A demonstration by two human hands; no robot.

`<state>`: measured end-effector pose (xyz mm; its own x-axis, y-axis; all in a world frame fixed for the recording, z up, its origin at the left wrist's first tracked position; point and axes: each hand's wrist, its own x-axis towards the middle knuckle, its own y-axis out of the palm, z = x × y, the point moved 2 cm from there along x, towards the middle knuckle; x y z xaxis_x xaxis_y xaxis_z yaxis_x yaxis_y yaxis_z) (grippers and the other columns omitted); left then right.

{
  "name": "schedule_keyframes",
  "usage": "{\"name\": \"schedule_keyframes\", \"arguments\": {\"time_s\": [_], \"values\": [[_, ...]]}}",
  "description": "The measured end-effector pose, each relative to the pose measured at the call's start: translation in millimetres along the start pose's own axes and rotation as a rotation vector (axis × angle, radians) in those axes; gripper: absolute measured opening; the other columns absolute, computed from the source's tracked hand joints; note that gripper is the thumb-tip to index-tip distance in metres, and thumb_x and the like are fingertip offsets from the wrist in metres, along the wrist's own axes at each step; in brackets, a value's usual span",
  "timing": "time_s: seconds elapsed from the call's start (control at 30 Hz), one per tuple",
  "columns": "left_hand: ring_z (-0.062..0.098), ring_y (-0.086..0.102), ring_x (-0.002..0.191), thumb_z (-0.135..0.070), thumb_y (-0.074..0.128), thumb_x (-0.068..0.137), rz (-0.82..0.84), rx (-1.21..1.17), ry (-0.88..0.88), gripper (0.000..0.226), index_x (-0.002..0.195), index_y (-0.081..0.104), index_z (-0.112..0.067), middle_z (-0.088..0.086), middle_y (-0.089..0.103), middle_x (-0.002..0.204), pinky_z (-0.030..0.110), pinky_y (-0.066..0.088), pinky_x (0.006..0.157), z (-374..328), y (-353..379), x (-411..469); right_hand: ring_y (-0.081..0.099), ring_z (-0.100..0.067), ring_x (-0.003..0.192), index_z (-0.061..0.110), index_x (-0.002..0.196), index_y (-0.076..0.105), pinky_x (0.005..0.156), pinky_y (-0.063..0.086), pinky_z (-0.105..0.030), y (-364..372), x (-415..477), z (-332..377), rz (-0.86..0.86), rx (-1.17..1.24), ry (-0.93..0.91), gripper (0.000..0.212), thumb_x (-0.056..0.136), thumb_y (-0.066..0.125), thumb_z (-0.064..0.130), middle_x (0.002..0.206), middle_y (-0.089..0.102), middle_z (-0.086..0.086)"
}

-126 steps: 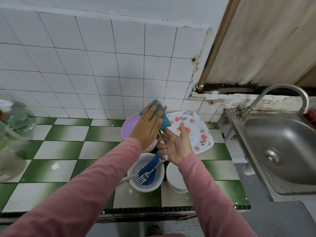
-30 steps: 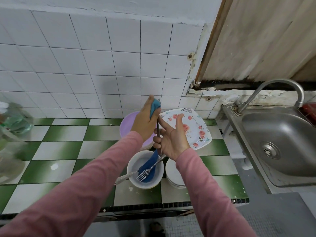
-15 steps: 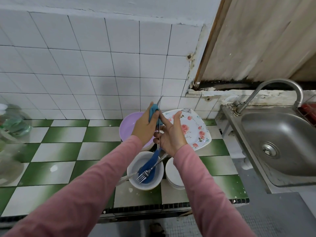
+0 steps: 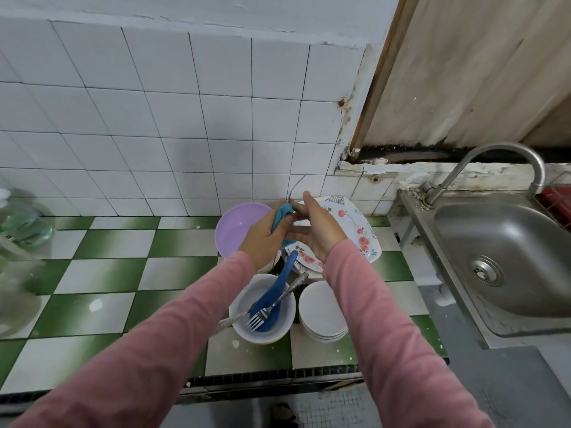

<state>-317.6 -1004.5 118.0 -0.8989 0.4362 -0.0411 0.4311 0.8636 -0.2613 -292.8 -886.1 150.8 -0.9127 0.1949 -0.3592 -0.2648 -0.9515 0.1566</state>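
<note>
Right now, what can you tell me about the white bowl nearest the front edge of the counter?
The white bowl is round and deep, perhaps plastic. It stands upright on the green-and-white tiled counter, beside a stack of white plates. In it lie a blue spoon and a fork, handles leaning over the far rim; another metal handle pokes out on the left. No hand touches it.

Teal cloth [image 4: 280,217]; lilac bowl [image 4: 236,233]; white plate [image 4: 355,223] with pink rose print; blue spoon [image 4: 282,281]; white bowl [image 4: 262,338]; green-and-white chequered counter [image 4: 102,273]; white wall tiles [image 4: 185,118]; pink sleeves [image 4: 173,350].
</note>
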Motion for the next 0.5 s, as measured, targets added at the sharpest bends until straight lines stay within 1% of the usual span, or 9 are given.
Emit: {"name": "schedule_keyframes", "arguments": {"time_s": [0.07,0.1,0.17,0.23,0.3,0.33,0.4,0.43,0.5], "values": [[0.006,0.06,0.104,-0.035,0.042,0.103,0.017,-0.004,-0.005,0.027,0.128,0.051,-0.038,-0.013,0.064,0.107,0.026,0.047,0.097,0.9,-2.0,0.3,0.07,-0.024,0.082,0.009,0.104,0.068,0.081,0.061,-0.035,0.1,4.5,0.8,-0.043,-0.056,-0.003,0.036,0.107,0.041,0.032,0.087,0.069,-0.008],[0.008,0.062,0.104,-0.035,0.042,0.103,0.03,-0.013,-0.011,0.023,0.124,0.052,-0.04,-0.014,0.065,0.106,0.026,0.048,0.096,1.6,-2.7,0.4,0.071,-0.025,0.08,0.007,0.102,0.068,0.079,0.061,-0.035,-0.2,6.9,0.2,-0.065,-0.078,0.001,0.032,0.105,0.045,0.029,0.088,0.071,-0.01],[0.014,0.063,0.105,-0.034,0.043,0.103,0.054,-0.023,-0.027,0.018,0.114,0.056,-0.04,-0.01,0.067,0.105,0.032,0.051,0.096,3.5,-3.0,1.3,0.072,-0.024,0.077,0.006,0.098,0.069,0.078,0.062,-0.036,-1.5,12.3,-2.8,-0.095,-0.094,0.0,0.025,0.103,0.054,0.024,0.088,0.073,-0.014],[0.019,0.064,0.104,-0.033,0.043,0.103,0.066,-0.032,-0.037,0.016,0.106,0.057,-0.04,-0.006,0.068,0.104,0.037,0.052,0.096,3.8,-3.0,1.6,0.071,-0.025,0.079,0.002,0.102,0.069,0.081,0.061,-0.038,-2.9,16.9,-5.9,-0.11,-0.108,-0.005,0.021,0.101,0.058,0.02,0.095,0.073,-0.019],[0.022,0.064,0.104,-0.032,0.042,0.104,0.079,-0.044,-0.038,0.017,0.107,0.058,-0.035,-0.002,0.067,0.104,0.034,0.054,0.092,2.7,-4.0,0.8,0.069,-0.025,0.08,-0.001,0.108,0.066,0.079,0.062,-0.035,-4.0,20.2,-8.0,-0.101,-0.106,-0.003,0.022,0.1,0.06,0.018,0.097,0.072,-0.02],[0.022,0.064,0.104,-0.032,0.042,0.104,0.087,-0.049,-0.041,0.017,0.11,0.058,-0.031,-0.001,0.067,0.104,0.03,0.054,0.089,2.8,-5.1,0.3,0.069,-0.023,0.077,-0.001,0.107,0.065,0.074,0.061,-0.03,-4.5,20.7,-8.3,-0.086,-0.094,-0.001,0.02,0.1,0.059,0.016,0.094,0.072,-0.018],[0.022,0.064,0.105,-0.033,0.042,0.103,0.103,-0.06,-0.055,0.02,0.111,0.059,-0.027,0.001,0.067,0.105,0.025,0.054,0.086,3.4,-7.8,-1.1,0.067,-0.018,0.07,0.003,0.097,0.065,0.064,0.058,-0.022,-5.9,20.8,-8.4,-0.055,-0.064,0.008,0.013,0.1,0.059,0.014,0.083,0.07,-0.012],[0.023,0.064,0.105,-0.033,0.042,0.103,0.109,-0.061,-0.06,0.019,0.109,0.06,-0.028,0.002,0.067,0.105,0.026,0.054,0.087,4.2,-9.4,-1.4,0.065,-0.015,0.066,0.005,0.091,0.064,0.061,0.057,-0.019,-7.2,21.0,-8.2,-0.046,-0.05,0.011,0.012,0.099,0.06,0.013,0.078,0.069,-0.009],[0.026,0.064,0.103,-0.034,0.044,0.102,0.114,-0.047,-0.076,0.017,0.103,0.061,-0.031,0.006,0.068,0.106,0.033,0.054,0.091,6.1,-12.3,-1.3,0.062,-0.009,0.058,0.007,0.083,0.061,0.059,0.055,-0.017,-10.3,22.6,-8.4,-0.042,-0.02,0.017,0.016,0.097,0.062,0.012,0.071,0.067,-0.006]]}}
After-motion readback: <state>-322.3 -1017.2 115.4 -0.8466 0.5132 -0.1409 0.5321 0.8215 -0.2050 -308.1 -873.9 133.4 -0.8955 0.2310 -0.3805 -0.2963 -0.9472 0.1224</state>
